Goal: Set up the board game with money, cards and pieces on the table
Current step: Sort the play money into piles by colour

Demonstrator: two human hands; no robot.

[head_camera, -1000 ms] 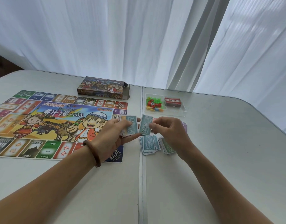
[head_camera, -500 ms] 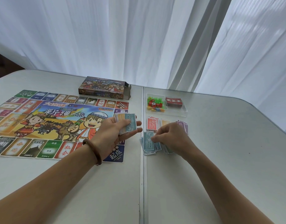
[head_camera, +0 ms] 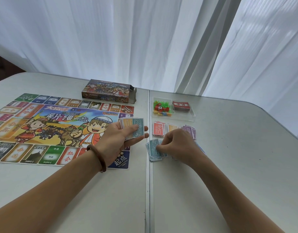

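The colourful game board (head_camera: 48, 128) lies flat on the left half of the table. My left hand (head_camera: 121, 137) holds a fanned stack of play money (head_camera: 134, 127), a blue-green 1000 note on top, over the board's right edge. My right hand (head_camera: 176, 145) rests with curled fingers on the blue-green money pile (head_camera: 154, 149) on the table, pinching a note there. Behind it lie a red pile (head_camera: 158, 129), a yellow pile (head_camera: 172, 127) and a purple pile (head_camera: 190, 131). Part of the blue piles is hidden under my right hand.
The game box (head_camera: 109, 90) lies open-ended behind the board. A clear plastic tray (head_camera: 183, 115) holds small coloured pieces (head_camera: 161, 107) and a red card deck (head_camera: 181, 105). A seam runs down the table between my hands. White curtains hang behind.
My right hand took a blue-green note away from the stack in my left hand and brought it down onto the blue-green pile on the table. My left hand stayed nearly still.
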